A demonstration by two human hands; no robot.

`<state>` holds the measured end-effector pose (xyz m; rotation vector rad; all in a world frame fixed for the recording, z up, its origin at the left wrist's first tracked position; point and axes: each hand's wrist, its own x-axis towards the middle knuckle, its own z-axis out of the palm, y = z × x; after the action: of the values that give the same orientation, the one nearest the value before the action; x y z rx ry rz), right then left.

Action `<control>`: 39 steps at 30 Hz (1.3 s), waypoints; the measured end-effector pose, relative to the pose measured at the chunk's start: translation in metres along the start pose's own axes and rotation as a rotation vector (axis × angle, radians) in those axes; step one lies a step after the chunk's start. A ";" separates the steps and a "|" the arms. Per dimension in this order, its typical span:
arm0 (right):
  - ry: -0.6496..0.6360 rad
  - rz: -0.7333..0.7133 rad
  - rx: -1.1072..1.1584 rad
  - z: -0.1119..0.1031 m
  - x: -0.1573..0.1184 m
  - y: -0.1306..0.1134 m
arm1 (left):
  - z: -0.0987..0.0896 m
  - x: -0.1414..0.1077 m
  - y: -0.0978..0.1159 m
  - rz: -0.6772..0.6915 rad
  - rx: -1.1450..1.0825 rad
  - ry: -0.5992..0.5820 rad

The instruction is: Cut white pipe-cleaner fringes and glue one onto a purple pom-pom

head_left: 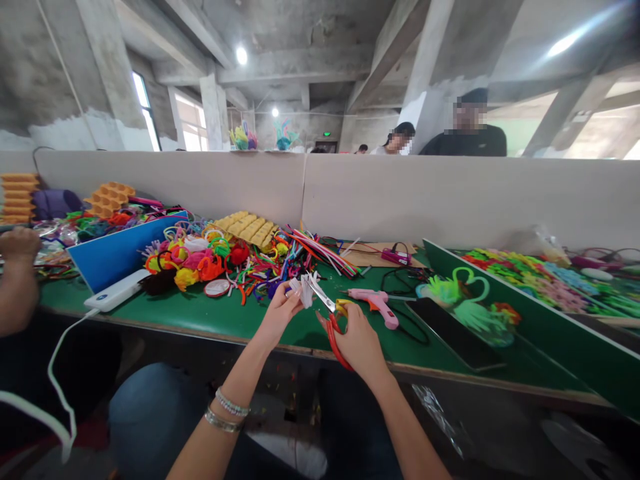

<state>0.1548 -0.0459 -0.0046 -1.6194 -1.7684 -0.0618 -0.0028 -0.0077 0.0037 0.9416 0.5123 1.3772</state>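
Near the front edge of the green table (200, 313), my left hand (284, 308) pinches a small bundle of white strips (303, 291). Bracelets circle my left wrist. My right hand (357, 337) is closed round the red and yellow handles of a pair of scissors (334, 333). The scissor blades point up and left, right at the white bundle. Whether they touch the strips is too small to tell. A pink glue gun (376, 301) lies just right of the scissors.
Colourful fuzzy pieces (210, 257) and pipe cleaners (320, 250) are heaped behind. A black phone (455, 333), green figures (467, 293) and a green divider (525, 313) stand right. At left are a power strip (117, 291), blue board (127, 253) and another person's hand (19, 243).
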 end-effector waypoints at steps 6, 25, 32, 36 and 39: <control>-0.006 -0.004 0.012 -0.001 0.000 -0.001 | 0.001 0.000 0.000 -0.004 0.018 0.011; 0.008 -0.025 -0.077 0.002 -0.003 -0.002 | 0.008 -0.004 0.003 -0.078 -0.062 -0.032; 0.040 -0.028 -0.093 0.004 -0.003 -0.003 | 0.012 -0.006 0.003 -0.068 -0.144 -0.105; 0.074 -0.037 -0.098 0.005 -0.004 -0.002 | 0.012 -0.006 0.003 -0.077 -0.155 -0.109; 0.074 -0.032 -0.102 0.005 -0.004 -0.002 | 0.011 -0.006 0.002 -0.077 -0.164 -0.115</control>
<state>0.1500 -0.0470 -0.0096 -1.6396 -1.7594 -0.2274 0.0038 -0.0168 0.0105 0.8534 0.3400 1.2676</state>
